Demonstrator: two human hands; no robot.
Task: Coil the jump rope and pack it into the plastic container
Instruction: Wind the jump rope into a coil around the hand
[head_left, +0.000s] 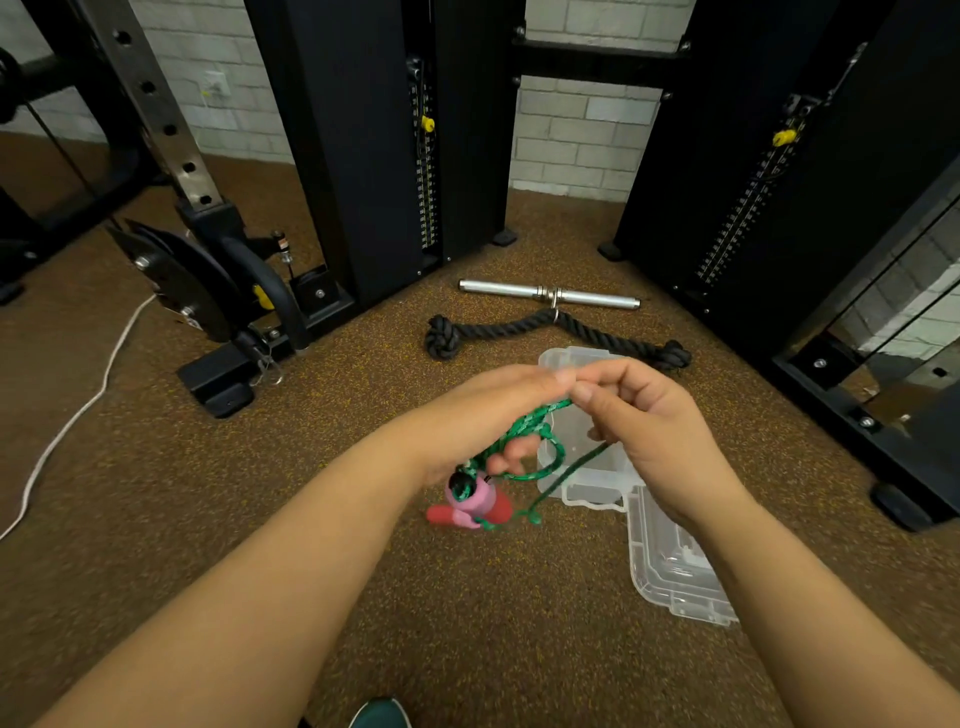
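clear container (582, 431) open; jump rope (524, 441) in both hands.

Even indoor light, edges bowed, handles blurred

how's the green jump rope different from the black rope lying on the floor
The green jump rope is thin and held looped in the left hand and right hand; the black rope is thick, twisted and lies untouched on the floor. The jump rope ends in pink handles, the black rope in big knots. Both are cords bent rather than straight.
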